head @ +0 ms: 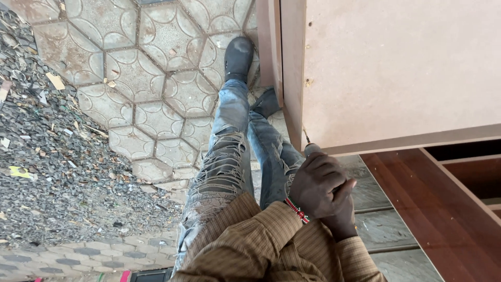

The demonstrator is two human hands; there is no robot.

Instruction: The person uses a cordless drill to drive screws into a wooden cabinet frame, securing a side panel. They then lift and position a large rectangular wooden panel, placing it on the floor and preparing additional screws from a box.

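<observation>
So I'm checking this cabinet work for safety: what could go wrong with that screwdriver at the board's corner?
The screwdriver meets the pale board right at its lower corner, so the edge may chip or split. Both hands, left hand over right hand, press on one handle; if the tip slips, it could jab toward the person's jeans just beside it.

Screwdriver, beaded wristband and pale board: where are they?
screwdriver (pixel 307 139), head view, on its thin metal shaft.
beaded wristband (pixel 297 210), head view, on its red beads.
pale board (pixel 396 68), head view, on its flat face.
</observation>
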